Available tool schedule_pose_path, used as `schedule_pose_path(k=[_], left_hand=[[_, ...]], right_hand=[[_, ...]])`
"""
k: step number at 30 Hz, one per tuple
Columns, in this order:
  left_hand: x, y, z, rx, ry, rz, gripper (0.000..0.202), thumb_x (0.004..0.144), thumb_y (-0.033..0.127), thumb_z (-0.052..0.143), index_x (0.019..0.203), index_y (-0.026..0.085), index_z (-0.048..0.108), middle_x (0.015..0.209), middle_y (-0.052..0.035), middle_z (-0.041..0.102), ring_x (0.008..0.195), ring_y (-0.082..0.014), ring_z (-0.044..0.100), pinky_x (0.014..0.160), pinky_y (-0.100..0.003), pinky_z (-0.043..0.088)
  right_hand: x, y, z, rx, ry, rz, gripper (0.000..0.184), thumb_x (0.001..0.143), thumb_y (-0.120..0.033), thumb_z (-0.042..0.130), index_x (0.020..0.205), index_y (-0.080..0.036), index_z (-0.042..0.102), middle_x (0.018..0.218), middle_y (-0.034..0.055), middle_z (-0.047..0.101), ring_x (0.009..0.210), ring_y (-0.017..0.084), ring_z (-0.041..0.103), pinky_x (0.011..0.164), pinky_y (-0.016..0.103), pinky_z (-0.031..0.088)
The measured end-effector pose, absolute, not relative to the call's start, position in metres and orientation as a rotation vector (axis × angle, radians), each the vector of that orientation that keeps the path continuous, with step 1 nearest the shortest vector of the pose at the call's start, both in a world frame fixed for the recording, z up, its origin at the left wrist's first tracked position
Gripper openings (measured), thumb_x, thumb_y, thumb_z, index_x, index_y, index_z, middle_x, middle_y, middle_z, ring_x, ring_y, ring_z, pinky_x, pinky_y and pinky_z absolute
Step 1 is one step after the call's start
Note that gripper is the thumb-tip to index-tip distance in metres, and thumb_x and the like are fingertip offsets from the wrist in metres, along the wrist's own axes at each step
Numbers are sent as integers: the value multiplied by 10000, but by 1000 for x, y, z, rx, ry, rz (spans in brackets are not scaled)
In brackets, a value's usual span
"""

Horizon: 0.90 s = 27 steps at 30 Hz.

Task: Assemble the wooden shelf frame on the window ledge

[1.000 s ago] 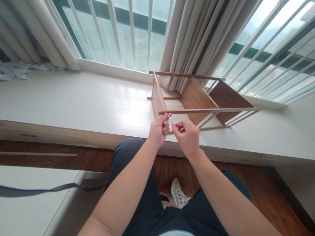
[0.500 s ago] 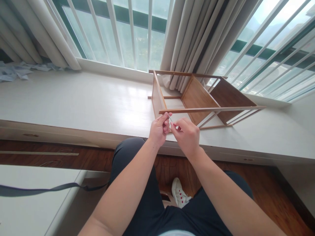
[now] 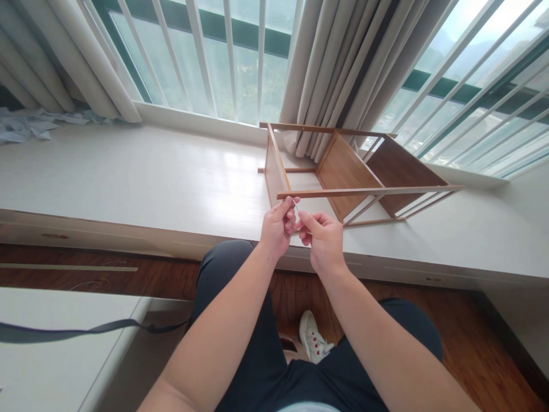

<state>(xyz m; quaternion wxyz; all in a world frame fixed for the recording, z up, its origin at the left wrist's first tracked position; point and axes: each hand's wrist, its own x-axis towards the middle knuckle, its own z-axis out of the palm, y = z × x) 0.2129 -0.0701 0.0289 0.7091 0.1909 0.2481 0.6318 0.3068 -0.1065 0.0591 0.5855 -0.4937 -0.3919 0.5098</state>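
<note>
On the white window ledge [image 3: 141, 177], wooden rack [image 3: 343, 171] lies on its side: light slats, two brown panels, near rail running just above my knuckles. Thin metal tool [image 3: 295, 205] at that rail's left end is mostly hidden by fingers; can't tell its type. Left hand [image 3: 278, 228] pinches it closed, thumb up. Right hand [image 3: 323, 240] curled tight beside, fingertips on the same piece.

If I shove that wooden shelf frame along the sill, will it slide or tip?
The wooden shelf frame lies on its side on the smooth white sill, so it would probably slide rather than tip. Its thin slats suggest it is light and may flex.
</note>
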Motion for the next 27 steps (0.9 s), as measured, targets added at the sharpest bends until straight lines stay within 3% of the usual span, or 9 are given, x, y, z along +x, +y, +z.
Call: schedule_pose_path(k=[3,10,22,27], left_hand=[[212,-71,30,419,571,1391,536,687,535,901,989,127,727,586,100,421,414,-11,314,368,-194,244],[212,-70,31,389,612,1368,550,669,550,905,989,145,715,557,109,399,392,-16,311,350,-185,240],[213,-68,29,437,583,1422,514,702,523,898,959,113,727,593,100,378,432,-9,292,377,-184,211],[212,-67,26,434,522,1418,511,700,486,910,985,100,734,628,97,389,454,6,279,404,-160,212]], right_hand=[[301,-109,61,-1066,-702,1408,451,583,-476,906,682,-158,602,665,11,661,486,56,456,402,191,275],[297,-111,59,-980,-548,1582,425,593,-414,922,773,-150,641,679,-25,641,492,36,437,399,163,277],[298,-115,58,-1032,-738,1340,477,630,-494,892,692,-167,550,680,4,651,494,56,458,409,185,300],[315,-109,57,-1245,-1192,911,389,783,-489,785,725,-177,560,642,-22,601,555,85,490,531,230,375]])
